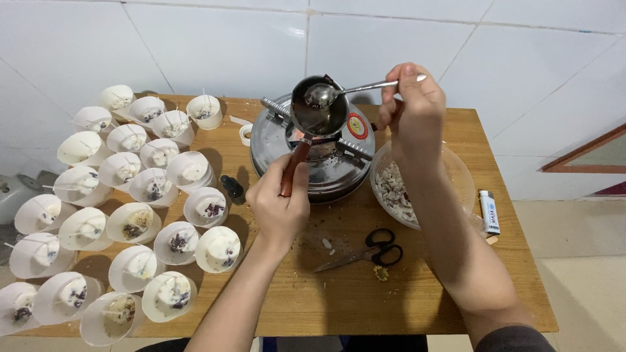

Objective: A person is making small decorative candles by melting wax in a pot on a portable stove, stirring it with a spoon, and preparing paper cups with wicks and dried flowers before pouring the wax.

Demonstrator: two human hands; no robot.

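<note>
My left hand (279,203) grips the reddish wooden handle of a small dark ladle pan (319,114), held over a round metal stove (313,153). My right hand (412,107) pinches the handle of a metal spoon (326,92), whose bowl rests inside the pan. A clear glass bowl (460,176) with whitish chopped pieces sits under my right forearm.
Many white cups (218,249) filled with pale wax and dried bits cover the left half of the wooden table (365,300). Black-handled scissors (372,253) lie near the front. A small dark dropper bottle (232,188) stands left of the stove. A white tube (490,212) lies at the right edge.
</note>
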